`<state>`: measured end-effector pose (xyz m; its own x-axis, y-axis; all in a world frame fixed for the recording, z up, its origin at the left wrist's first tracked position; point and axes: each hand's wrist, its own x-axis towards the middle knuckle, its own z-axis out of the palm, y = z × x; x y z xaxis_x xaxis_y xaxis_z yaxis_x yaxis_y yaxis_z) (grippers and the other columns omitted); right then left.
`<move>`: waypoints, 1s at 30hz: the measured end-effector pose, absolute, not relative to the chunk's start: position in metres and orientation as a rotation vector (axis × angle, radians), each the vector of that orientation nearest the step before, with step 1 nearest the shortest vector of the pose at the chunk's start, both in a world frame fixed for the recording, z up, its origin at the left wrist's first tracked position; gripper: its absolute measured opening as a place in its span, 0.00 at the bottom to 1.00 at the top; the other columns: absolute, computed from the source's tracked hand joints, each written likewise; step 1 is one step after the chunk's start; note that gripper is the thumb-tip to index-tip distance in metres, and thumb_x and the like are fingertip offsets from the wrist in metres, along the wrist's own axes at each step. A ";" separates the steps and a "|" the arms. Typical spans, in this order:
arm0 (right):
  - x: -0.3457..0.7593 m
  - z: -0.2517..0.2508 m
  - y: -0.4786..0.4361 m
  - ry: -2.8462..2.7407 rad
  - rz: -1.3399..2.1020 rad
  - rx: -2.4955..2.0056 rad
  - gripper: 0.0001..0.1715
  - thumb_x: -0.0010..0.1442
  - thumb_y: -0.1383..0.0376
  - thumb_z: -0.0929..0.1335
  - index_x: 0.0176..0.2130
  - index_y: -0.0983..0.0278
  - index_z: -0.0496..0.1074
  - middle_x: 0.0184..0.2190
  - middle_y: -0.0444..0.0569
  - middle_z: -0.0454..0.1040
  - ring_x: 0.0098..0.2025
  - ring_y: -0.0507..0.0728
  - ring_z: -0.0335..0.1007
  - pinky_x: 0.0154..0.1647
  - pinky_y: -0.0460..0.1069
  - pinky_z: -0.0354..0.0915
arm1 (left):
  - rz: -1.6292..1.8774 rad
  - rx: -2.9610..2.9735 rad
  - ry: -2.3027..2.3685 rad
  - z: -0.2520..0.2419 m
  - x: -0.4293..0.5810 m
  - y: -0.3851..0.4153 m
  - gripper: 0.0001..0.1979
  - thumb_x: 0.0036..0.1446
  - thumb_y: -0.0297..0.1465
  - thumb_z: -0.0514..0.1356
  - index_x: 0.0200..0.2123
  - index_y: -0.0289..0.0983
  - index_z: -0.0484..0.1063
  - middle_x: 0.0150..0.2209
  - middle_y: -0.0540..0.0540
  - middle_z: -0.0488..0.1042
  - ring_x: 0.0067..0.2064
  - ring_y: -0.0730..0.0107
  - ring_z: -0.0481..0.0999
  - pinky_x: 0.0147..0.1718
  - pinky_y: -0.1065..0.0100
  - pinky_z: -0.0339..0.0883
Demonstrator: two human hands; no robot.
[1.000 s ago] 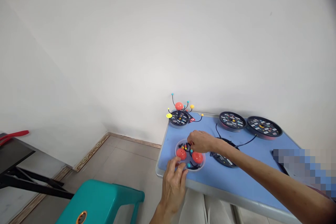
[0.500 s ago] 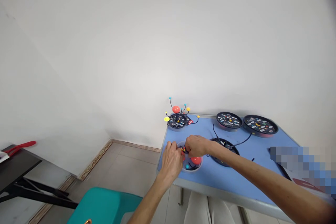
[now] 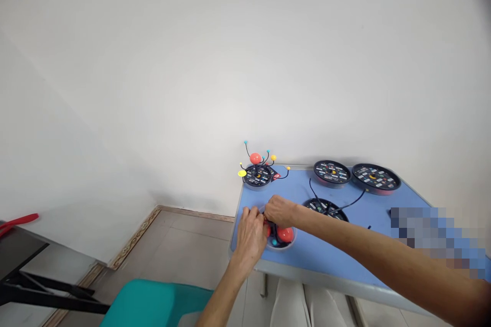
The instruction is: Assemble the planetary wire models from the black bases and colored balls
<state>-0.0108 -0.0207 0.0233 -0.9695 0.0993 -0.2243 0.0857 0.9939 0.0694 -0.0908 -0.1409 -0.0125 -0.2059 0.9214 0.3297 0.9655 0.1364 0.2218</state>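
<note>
Working close together at a clear bowl [image 3: 283, 249] of red balls [image 3: 285, 235] on the blue counter [image 3: 310, 255], left hand [image 3: 251, 230] and right hand [image 3: 281, 210], grips too hidden to tell, should press lightly to avoid tipping it.

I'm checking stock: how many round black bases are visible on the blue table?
4: one under the assembled model at back left, two side by side at back right, one nearer, partly behind the right forearm. Others may be hidden.
</note>
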 end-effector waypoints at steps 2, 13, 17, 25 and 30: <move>-0.009 0.026 -0.015 2.883 0.105 0.102 0.07 0.46 0.75 0.69 0.29 0.68 0.76 0.30 0.57 0.79 0.36 0.63 0.76 0.34 0.50 0.61 | -0.606 -1.898 -2.278 -0.012 -0.091 -0.142 0.12 0.57 0.19 0.53 0.29 0.37 0.74 0.35 0.44 0.71 0.39 0.60 0.65 0.37 0.62 0.61; 0.022 0.086 0.006 3.149 -0.217 0.443 0.08 0.50 0.72 0.63 0.30 0.66 0.71 0.32 0.51 0.77 0.33 0.55 0.71 0.27 0.46 0.56 | -0.372 -2.134 -2.125 0.010 -0.082 -0.145 0.11 0.53 0.22 0.57 0.35 0.38 0.77 0.41 0.40 0.74 0.44 0.54 0.65 0.40 0.58 0.63; 0.046 0.105 -0.005 3.071 -0.997 0.649 0.04 0.49 0.69 0.62 0.26 0.64 0.66 0.19 0.41 0.70 0.23 0.50 0.65 0.22 0.43 0.56 | -0.238 -2.272 -2.088 0.010 -0.078 -0.138 0.13 0.48 0.17 0.56 0.28 0.39 0.76 0.36 0.39 0.74 0.43 0.53 0.67 0.38 0.59 0.61; 0.098 0.100 -0.037 2.230 -2.637 0.786 0.06 0.42 0.67 0.69 0.23 0.64 0.65 0.14 0.39 0.67 0.17 0.46 0.55 0.17 0.43 0.48 | -0.395 -2.416 -2.130 0.010 -0.082 -0.117 0.13 0.47 0.17 0.57 0.17 0.37 0.70 0.28 0.43 0.75 0.35 0.61 0.70 0.37 0.63 0.60; 0.116 0.092 -0.054 1.998 -3.016 0.724 0.15 0.42 0.69 0.71 0.34 0.63 0.71 0.17 0.38 0.67 0.18 0.46 0.54 0.19 0.43 0.45 | -0.784 -2.253 -2.171 0.021 -0.082 -0.123 0.14 0.60 0.28 0.52 0.28 0.37 0.76 0.32 0.44 0.75 0.38 0.63 0.71 0.37 0.66 0.63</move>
